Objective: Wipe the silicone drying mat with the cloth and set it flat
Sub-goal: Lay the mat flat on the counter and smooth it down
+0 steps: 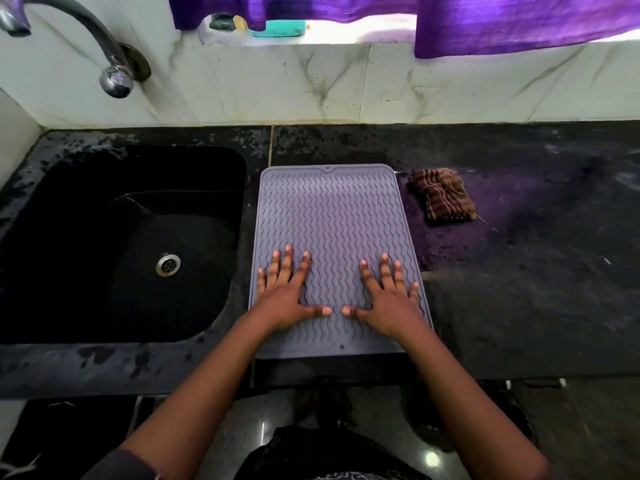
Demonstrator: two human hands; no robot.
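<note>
one mat (pixel 332 216), one cloth (pixel 441 199), two hands, left (pixel 284 296) and right (pixel 389 299), one sink (pixel 104 237), one tap (pixel 86 32)

Grey silicone mat (pixel 332 216) flat on black counter (pixel 519 306), both hands spread palm-down on it, striped cloth (pixel 441 199) just beside

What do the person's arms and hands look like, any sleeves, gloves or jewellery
Both forearms are bare, with no gloves, rings, watch or bracelets visible on the left hand or right hand. A dark sleeve edge shows at the left upper arm. Fingernails look short and plain.

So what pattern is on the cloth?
Brown with pale stripes, on the cloth, seen in the head view.
</note>
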